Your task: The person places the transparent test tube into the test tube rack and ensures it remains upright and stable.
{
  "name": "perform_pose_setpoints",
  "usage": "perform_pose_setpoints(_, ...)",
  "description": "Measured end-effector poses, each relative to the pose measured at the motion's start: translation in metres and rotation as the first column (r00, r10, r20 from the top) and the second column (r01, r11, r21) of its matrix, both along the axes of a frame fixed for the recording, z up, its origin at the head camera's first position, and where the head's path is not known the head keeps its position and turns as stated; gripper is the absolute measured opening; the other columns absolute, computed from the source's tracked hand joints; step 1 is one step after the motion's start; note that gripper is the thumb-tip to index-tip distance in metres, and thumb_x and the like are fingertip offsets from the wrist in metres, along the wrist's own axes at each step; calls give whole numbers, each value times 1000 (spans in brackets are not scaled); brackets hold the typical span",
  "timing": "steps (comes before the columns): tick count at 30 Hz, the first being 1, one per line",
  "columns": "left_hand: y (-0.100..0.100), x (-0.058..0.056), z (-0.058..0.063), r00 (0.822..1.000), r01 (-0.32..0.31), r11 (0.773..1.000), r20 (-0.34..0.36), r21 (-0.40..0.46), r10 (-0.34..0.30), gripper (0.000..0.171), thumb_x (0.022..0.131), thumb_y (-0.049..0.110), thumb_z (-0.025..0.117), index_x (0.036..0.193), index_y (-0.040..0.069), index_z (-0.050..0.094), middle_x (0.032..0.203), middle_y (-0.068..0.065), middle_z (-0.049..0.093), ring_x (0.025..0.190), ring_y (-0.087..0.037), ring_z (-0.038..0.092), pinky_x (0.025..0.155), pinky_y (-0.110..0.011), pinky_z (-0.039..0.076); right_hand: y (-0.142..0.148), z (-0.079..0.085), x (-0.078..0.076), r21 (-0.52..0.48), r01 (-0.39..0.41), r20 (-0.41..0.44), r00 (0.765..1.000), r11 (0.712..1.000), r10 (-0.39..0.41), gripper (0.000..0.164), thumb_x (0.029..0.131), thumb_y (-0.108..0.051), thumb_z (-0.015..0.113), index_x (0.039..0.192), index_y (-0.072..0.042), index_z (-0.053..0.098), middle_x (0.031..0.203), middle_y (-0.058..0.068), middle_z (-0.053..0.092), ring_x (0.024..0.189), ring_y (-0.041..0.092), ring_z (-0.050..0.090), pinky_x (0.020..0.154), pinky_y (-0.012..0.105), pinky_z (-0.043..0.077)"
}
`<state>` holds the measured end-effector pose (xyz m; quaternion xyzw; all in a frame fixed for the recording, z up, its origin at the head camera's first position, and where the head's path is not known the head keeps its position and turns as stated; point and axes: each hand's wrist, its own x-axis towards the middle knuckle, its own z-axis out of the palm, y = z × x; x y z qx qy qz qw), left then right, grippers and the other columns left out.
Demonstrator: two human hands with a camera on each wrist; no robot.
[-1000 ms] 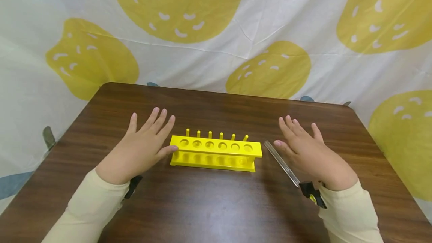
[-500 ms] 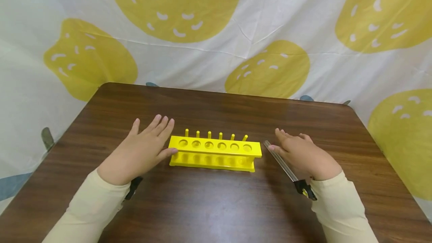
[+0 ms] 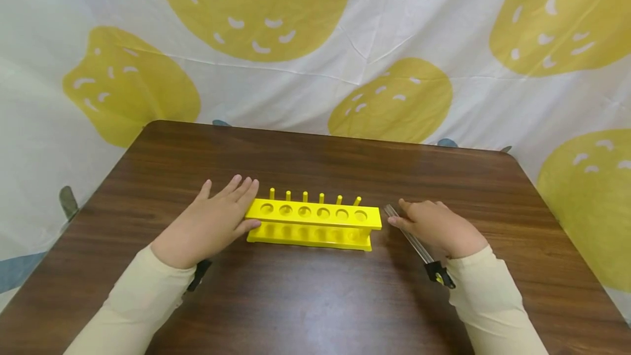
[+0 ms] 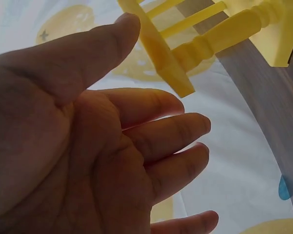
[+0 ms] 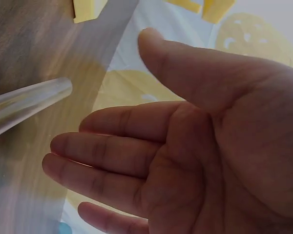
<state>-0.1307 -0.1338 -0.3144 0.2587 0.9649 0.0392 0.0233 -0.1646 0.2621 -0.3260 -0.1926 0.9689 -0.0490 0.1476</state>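
Note:
A yellow test tube rack [image 3: 315, 221] stands on the table, with a row of round holes along its top bar and several pegs behind. My left hand [image 3: 207, 229] is at its left end, thumb in front of the top bar and fingers beyond it. In the left wrist view the thumb tip lies by the edge of the rack [image 4: 234, 31], fingers loosely extended. To the right of the rack lies a clear glass tube [image 3: 419, 246]. My right hand [image 3: 441, 228] hovers over and beside it, palm empty, with the tube [image 5: 24, 107] apart from the fingers in the right wrist view.
The brown wood-grain table [image 3: 305, 300] carries the rack and tube. Its far edge meets a white cloth [image 3: 276, 97] printed with large yellow fruit. Black wrist cameras, such as the right one [image 3: 439, 274], sit under both sleeves.
My right hand has lowered and moved left toward the tube, its fingers drawing nearer together. The left hand has shifted slightly right, closer around the rack's end. Rack and tube stay put.

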Motion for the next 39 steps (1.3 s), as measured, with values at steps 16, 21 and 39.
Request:
perform_pose_setpoints(16,9,-4,-8,990,44,999,-137,-15,-45,56,101,30,67,143,-5,55,144,-21,58,142,-37,48,108,-68,40,-1,-18,-9,5,38,-71,997,999,-37,34,97,-31,73,73,-13,58,63,-3,48,60,16,47,64,38,42)
perform_pose_setpoints(21,11,-6,-10,992,22,1000,-122,-18,-24,55,100,26,70,142,-6,56,144,-21,59,142,-37,47,107,-67,40,-2,-25,-12,-19,58,-159,985,998,-60,39,92,-25,80,64,-14,56,58,-3,44,54,15,44,53,31,38)
perform_pose_setpoints(39,14,-6,-12,993,-2,1000,-115,-9,1,51,98,17,72,140,-7,58,143,-22,59,141,-38,48,106,-64,44,-10,-44,-16,66,8,-459,888,998,23,32,77,-17,91,63,-7,64,61,7,62,56,32,63,54,50,52)
